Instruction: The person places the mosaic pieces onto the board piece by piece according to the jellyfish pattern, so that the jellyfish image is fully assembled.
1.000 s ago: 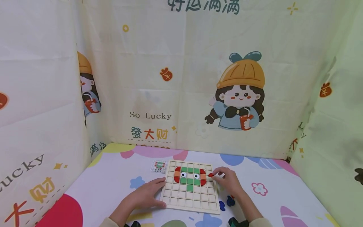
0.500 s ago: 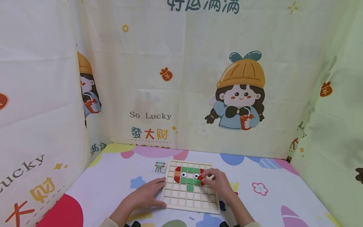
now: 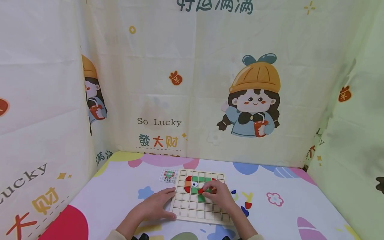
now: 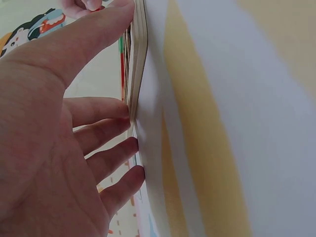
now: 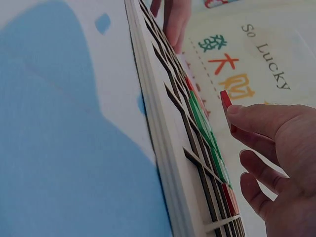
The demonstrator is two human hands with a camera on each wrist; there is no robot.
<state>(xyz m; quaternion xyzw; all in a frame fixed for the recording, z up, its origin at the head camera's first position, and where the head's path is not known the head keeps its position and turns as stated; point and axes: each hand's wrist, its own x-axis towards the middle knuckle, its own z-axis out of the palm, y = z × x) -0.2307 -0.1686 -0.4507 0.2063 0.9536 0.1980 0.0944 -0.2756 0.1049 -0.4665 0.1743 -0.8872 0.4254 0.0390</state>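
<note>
Left hand (image 3: 156,204): fingers loosely extended, thumb and fingertips against left edge of gridded wooden board (image 3: 192,213). Right hand (image 3: 220,195): thumb and finger pinch red piece (image 3: 200,191), raised above board's middle, near green tiles (image 3: 195,179). Right of board, on bench (image 3: 120,186): dark-blue pieces (image 3: 244,211), second red piece (image 3: 248,205). Just beside board's far left corner: pattern card (image 3: 168,175). Behind bench: printed cloth (image 3: 150,83).

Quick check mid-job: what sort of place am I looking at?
Probably a small screened-off tabletop booth, perhaps for play or recording: printed sheets stand at the back and both sides, around a colourfully patterned table bearing a gridded board.
</note>
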